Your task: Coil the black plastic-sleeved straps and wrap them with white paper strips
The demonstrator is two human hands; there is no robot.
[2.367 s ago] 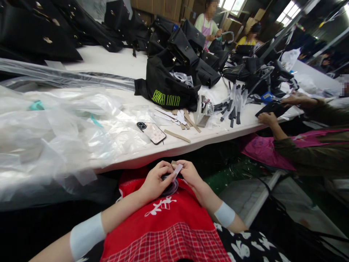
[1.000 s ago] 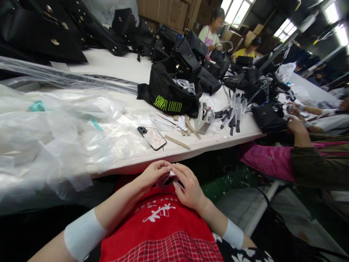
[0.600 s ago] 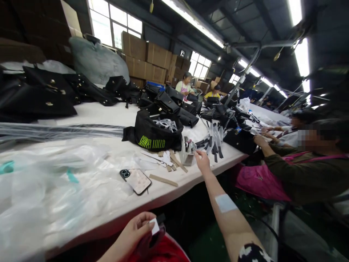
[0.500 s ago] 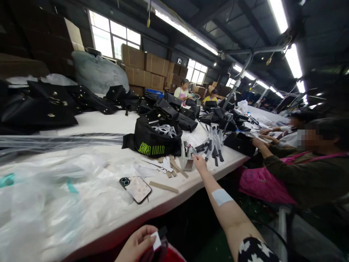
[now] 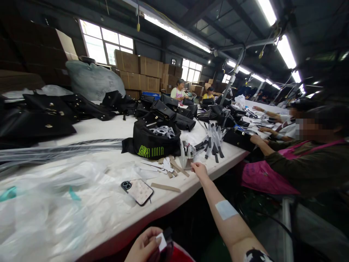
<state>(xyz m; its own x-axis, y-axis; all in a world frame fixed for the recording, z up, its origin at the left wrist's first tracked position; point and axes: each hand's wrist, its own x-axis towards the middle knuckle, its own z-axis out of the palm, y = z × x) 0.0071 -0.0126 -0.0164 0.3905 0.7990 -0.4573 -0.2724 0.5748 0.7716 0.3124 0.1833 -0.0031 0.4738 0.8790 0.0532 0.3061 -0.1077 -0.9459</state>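
My left hand (image 5: 145, 244), low in front of the table, is closed with thumb against fingers on a small white piece (image 5: 161, 241) and a dark strip (image 5: 169, 237) behind it. The rest of what lies in that hand runs out of view. My right hand (image 5: 199, 170) reaches over the table's front edge, its fingers pinched; whatever is between the tips is too small to make out. Just left of them stands a clear plastic container (image 5: 185, 155) with small items in it. Beside that sits a black cloth bag (image 5: 158, 140) with green lettering, full of clear coiled pieces (image 5: 163, 131).
Scraps of card (image 5: 171, 166) and a phone (image 5: 137, 191) lie on the white table (image 5: 160, 202). Plastic sheeting (image 5: 81, 203) covers the left side. Black handbags (image 5: 163, 109) are piled behind, wrapped straps (image 5: 214, 140) to the right. A co-worker in a pink apron (image 5: 267, 176) sits close right.
My right hand has drawn slightly down, away from the clear container's upper part. My left hand keeps its hold. The view has shifted a little; a co-worker at right now stretches out an arm.
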